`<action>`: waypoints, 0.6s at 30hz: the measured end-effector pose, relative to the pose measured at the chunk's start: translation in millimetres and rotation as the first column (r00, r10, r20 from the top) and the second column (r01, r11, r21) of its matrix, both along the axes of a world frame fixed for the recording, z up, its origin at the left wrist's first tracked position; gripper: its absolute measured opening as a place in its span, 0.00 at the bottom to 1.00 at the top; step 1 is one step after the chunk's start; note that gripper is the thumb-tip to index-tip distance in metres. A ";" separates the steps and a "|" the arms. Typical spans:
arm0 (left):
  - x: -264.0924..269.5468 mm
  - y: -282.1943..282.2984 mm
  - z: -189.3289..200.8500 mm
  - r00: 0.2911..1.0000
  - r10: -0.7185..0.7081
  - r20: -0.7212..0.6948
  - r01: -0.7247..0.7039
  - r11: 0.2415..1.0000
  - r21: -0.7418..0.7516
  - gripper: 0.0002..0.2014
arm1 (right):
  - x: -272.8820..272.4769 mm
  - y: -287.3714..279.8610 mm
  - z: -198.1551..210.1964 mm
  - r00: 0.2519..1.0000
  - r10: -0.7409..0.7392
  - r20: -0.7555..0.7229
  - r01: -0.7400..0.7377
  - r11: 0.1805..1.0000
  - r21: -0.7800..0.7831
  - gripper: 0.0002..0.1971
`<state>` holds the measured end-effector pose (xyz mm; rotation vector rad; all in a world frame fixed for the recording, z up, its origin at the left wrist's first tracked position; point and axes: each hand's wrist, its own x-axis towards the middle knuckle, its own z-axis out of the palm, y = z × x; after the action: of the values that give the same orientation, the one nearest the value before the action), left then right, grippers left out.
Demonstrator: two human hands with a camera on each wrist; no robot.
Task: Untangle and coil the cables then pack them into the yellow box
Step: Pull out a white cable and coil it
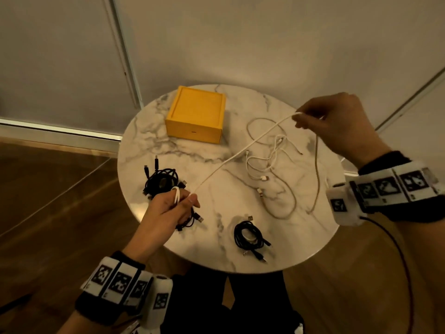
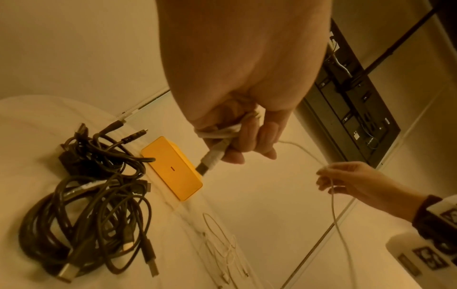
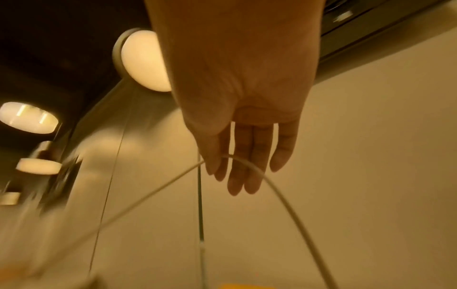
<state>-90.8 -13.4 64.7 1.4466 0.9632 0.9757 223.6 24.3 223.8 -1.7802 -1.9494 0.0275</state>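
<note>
Above the round marble tabletop [image 1: 216, 196], a white cable [image 1: 243, 152] runs taut from the left hand [image 1: 168, 208] near the near-left edge to the right hand [image 1: 337, 124] over the far-right edge. The left hand grips the first small loops of the coil in curled fingers. The right hand pinches the cable between thumb and forefinger; its other fingers [image 3: 249, 176] hang straight and together. From that pinch the slack drops to the tabletop and curls near the right edge.

Handling, as a judgement: the cable is light, limp and smooth, so it slides through a loose pinch and springs out of a coil unless the loops are clamped. The sensible holds are the plug end and the gathered loops.

A closed yellow box [image 1: 196, 115] stands at the far-left edge. A tangle of thin white cables [image 1: 267, 150] lies at the centre-right, a coiled black cable [image 1: 250, 237] near the near edge, and a bundle of black cables [image 1: 161, 180] just beyond the left hand.

The left wrist view alone shows the USB plug [image 2: 211, 156] protruding below the left fingers [image 2: 247, 140], and the loops wrapped across them. The right wrist view alone shows the pinch from beneath. Only the head view gives the whole layout.
</note>
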 end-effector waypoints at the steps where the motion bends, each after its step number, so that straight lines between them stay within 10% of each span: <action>1: 3.0 -0.6 2.0 1.000 -0.030 -0.007 0.030 0.999 0.010 0.16 | -2.1 -4.6 6.2 0.993 -0.002 -0.118 0.004 1.000 0.014 0.09; 11: 20.9 3.2 -1.8 0.982 -0.127 -0.140 0.125 0.992 -0.021 0.15 | 29.9 -121.9 -18.0 0.822 -0.241 -0.516 0.134 0.962 -0.237 0.07; 18: 28.2 -22.5 -13.4 0.898 -0.373 -0.235 0.358 0.928 -0.106 0.13 | 50.4 -174.0 -120.1 0.694 -0.504 -0.514 0.344 0.859 -0.379 0.03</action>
<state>-62.6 -35.9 51.2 1.6523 0.8479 0.4898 274.0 -149.7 103.7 -2.0277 -1.0794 0.6368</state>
